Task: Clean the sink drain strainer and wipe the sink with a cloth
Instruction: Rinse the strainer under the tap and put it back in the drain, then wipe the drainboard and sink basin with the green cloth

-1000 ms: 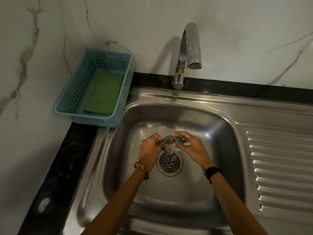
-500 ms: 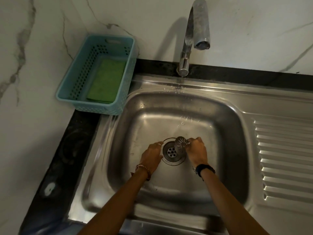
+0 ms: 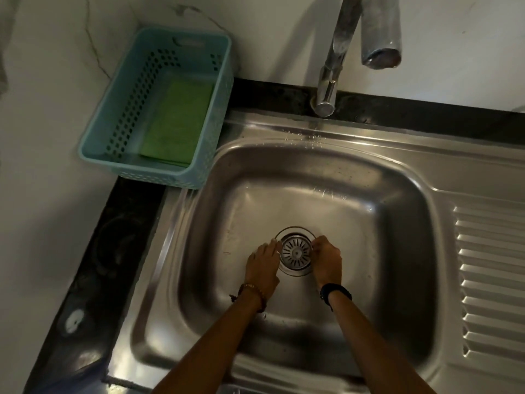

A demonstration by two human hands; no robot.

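The round metal drain strainer [image 3: 296, 253] sits flat in the drain hole at the bottom of the steel sink [image 3: 397, 223]. My right hand [image 3: 326, 261] is curled against its right edge, fingertips pinching the rim. On the sink floor lies my left hand [image 3: 262, 263], flat, with its fingertips touching the strainer's left side. A folded green cloth [image 3: 177, 123] rests inside the blue basket [image 3: 125, 166] at the sink's back left corner.
A chrome faucet [image 3: 332, 52] rises behind the sink, its spout overhanging the back of the bowl; no water runs. A ribbed drainboard [image 3: 494, 265] extends to the right. Black counter edging runs along the left and back.
The strainer was held up over the drain by both hands, then tilted in my right hand. Now it lies seated in the drain and my left hand rests beside it.
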